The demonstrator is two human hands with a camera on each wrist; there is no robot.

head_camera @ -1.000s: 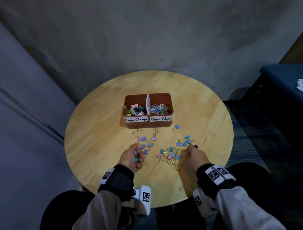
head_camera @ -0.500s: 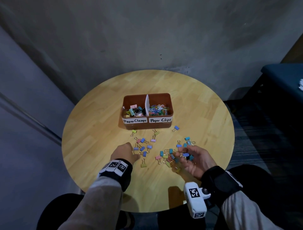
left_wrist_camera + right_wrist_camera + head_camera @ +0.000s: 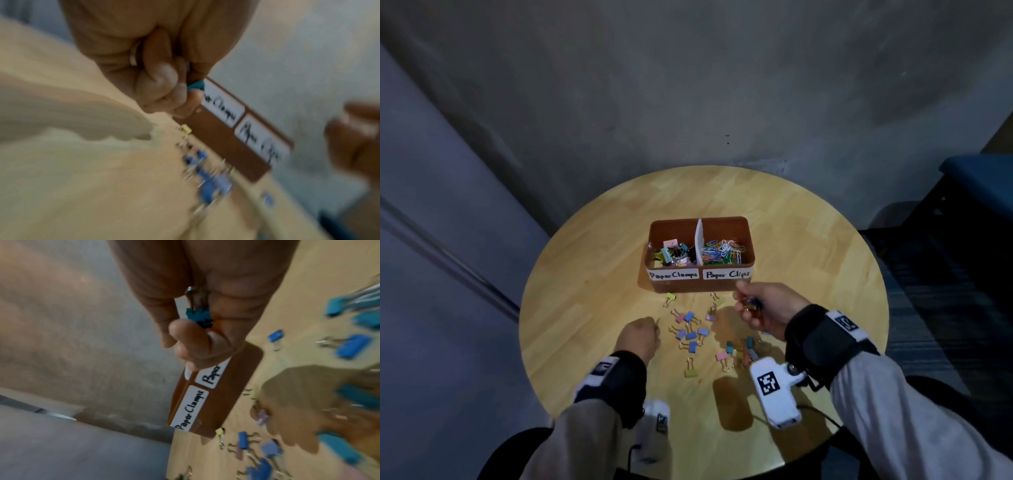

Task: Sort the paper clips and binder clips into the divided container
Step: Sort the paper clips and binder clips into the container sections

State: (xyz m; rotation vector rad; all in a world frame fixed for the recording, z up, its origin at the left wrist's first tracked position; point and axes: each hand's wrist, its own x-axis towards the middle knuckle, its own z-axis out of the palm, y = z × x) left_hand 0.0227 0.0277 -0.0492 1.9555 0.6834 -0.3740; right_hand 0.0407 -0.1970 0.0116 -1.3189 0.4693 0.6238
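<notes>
Right hand (image 3: 763, 310) is up off the surface (image 3: 592, 274), just in front of the box (image 3: 654, 240), fingers curled round a small bunch of teal clips (image 3: 198, 316). The wrist view shows the wire handles tucked up toward the palm and the coloured bodies pointing out past the fingertips, long axis roughly along the fingers. That looks like a carry grip, ready to let them drop body-first. It hangs nearest the "Paper Clips" half, though, so these binder clips would want the left half, labelled "Paper Clamps".

Left hand (image 3: 640, 337) sits low beside the loose clips (image 3: 690, 330), closed into a fist. A sliver of teal (image 3: 195, 84) peeks between thumb and fingers in its wrist view, so it seems to grip a clip too; which way that one points is too blurred to call.

The box already holds binder clips left of the white divider (image 3: 699, 240) and paper clips right. The loose ones on the surface lie flat, handles splayed every which way.
</notes>
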